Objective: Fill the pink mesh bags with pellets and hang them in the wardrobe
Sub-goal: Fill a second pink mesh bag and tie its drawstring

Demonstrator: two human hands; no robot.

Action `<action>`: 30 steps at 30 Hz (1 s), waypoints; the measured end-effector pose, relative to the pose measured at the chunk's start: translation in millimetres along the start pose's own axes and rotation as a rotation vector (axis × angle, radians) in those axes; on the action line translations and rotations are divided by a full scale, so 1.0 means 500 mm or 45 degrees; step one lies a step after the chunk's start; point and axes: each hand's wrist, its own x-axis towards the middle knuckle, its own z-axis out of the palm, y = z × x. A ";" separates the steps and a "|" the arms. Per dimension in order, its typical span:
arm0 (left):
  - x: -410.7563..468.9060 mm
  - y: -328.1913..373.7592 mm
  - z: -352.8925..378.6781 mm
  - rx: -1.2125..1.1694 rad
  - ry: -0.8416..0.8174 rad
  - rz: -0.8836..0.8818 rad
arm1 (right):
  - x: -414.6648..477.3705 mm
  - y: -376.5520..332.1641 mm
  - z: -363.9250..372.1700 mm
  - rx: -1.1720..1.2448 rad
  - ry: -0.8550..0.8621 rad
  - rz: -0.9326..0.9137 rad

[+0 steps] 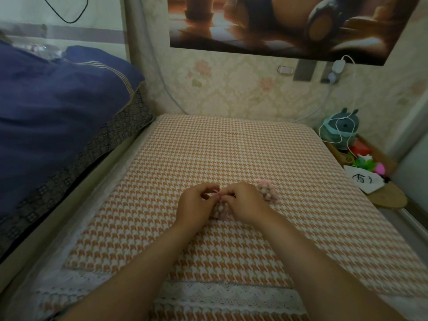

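- Table (231, 147): we record one, covered in an orange-and-white houndstooth cloth, with a white lace trim (220, 295) along the near edge.
- Mesh bag (217, 214): pink, standing on the cloth near the middle of the table, between the two hands. Round pale pellets (221, 207) show through the mesh; its neck is gathered at the top.
- Left hand (196, 206): fingers curled, thumb and fingertips pinching the gathered neck of the mesh bag from the left.
- Right hand (246, 205): fingers curled likewise, pinching the same neck from the right; the fingertips of the two hands nearly meet. We cannot tell whether it is cord or mesh that they pinch.
- Second mesh bag (267, 192): pink, filled with pellets, lying on the cloth just right of and slightly beyond the right hand, apart from the first.
- Quilt (58, 112): navy blue, piled on the bed to the left of the table.
- Poster (278, 24): on the far wall, in brown tones.
- Charger (338, 66): white, plugged in at the far wall, with a white cable (324, 105) trailing down.
- Plush toy (342, 126): teal, at the far right beside the table, the cable looped over it.
- Pouch (363, 180): white with a black drawing, right of the table.
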 end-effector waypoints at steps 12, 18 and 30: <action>-0.011 0.024 0.013 0.141 0.077 -0.012 | -0.025 -0.007 -0.048 -0.293 0.235 -0.075; 0.007 0.014 0.023 -0.055 0.040 -0.157 | -0.021 0.004 -0.044 -0.338 0.132 -0.284; -0.001 0.014 0.023 -0.026 -0.110 -0.031 | -0.006 0.018 -0.036 0.100 0.151 -0.181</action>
